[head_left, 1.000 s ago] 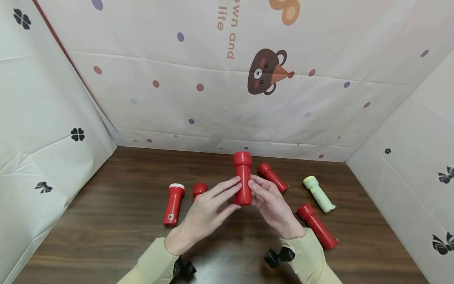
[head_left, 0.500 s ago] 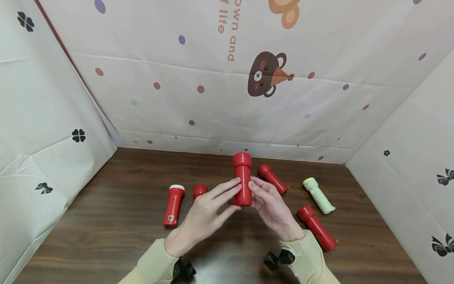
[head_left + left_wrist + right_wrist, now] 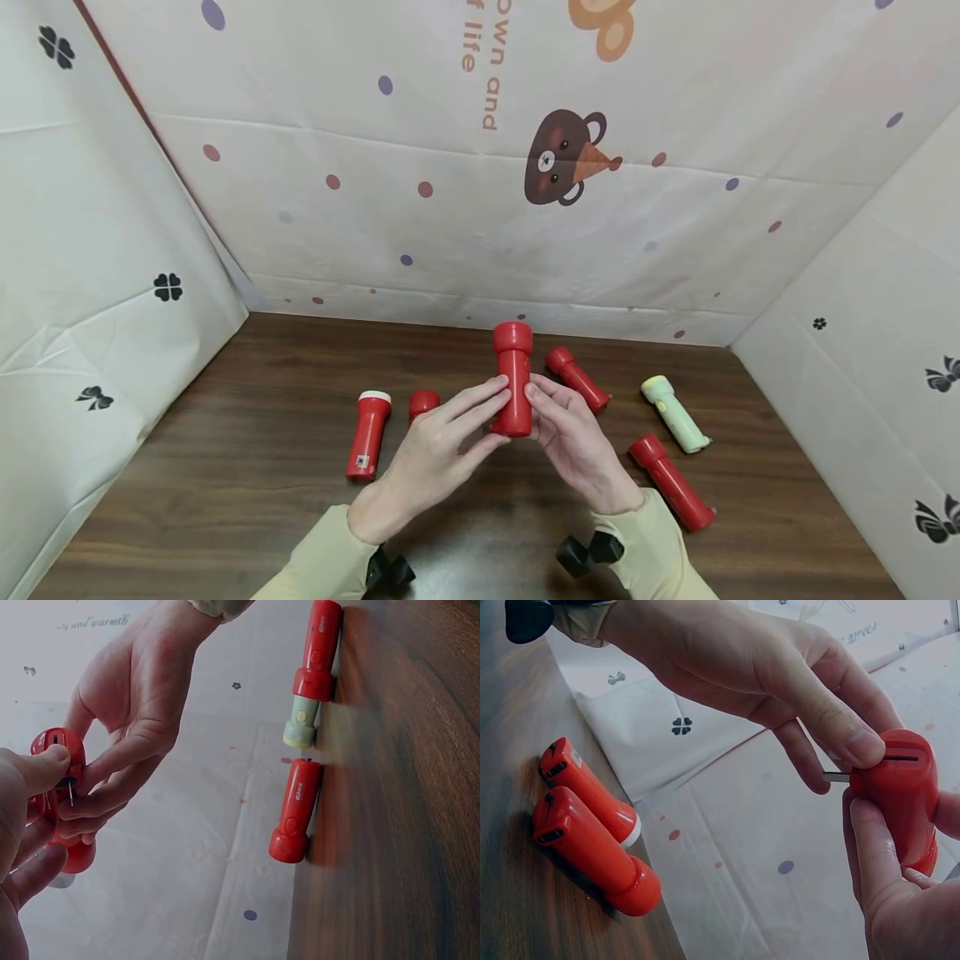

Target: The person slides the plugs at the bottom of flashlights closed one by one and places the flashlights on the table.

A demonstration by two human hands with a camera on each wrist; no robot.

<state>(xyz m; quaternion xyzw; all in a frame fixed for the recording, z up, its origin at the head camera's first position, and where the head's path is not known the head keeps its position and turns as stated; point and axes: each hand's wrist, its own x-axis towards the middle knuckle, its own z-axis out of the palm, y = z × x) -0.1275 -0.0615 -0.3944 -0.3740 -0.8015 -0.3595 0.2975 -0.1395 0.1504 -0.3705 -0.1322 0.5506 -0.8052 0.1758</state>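
Observation:
A red flashlight (image 3: 513,371) is held up in front of me over the table, its wide head upward. My left hand (image 3: 438,446) grips its left side with fingertips and thumb. On the other side my right hand (image 3: 573,433) holds the body between thumb and fingers. In the right wrist view the flashlight's end (image 3: 904,759) has a dark slot, with the left thumb (image 3: 864,746) pressed beside it. A metal prong (image 3: 836,777) sticks out of that end near the left fingers. The left wrist view also shows thin prongs (image 3: 71,793) there.
Left lie a white-rimmed red flashlight (image 3: 367,437) and another red flashlight (image 3: 423,402), partly hidden by my left hand. Right are a red flashlight (image 3: 577,377), a pale green flashlight (image 3: 675,412) and a nearer red flashlight (image 3: 671,482). Printed sheets (image 3: 465,217) enclose the wooden table (image 3: 292,400).
The head view has shifted slightly, so the scene sits a little lower in it. Both hands keep practically the same hold on the red flashlight.

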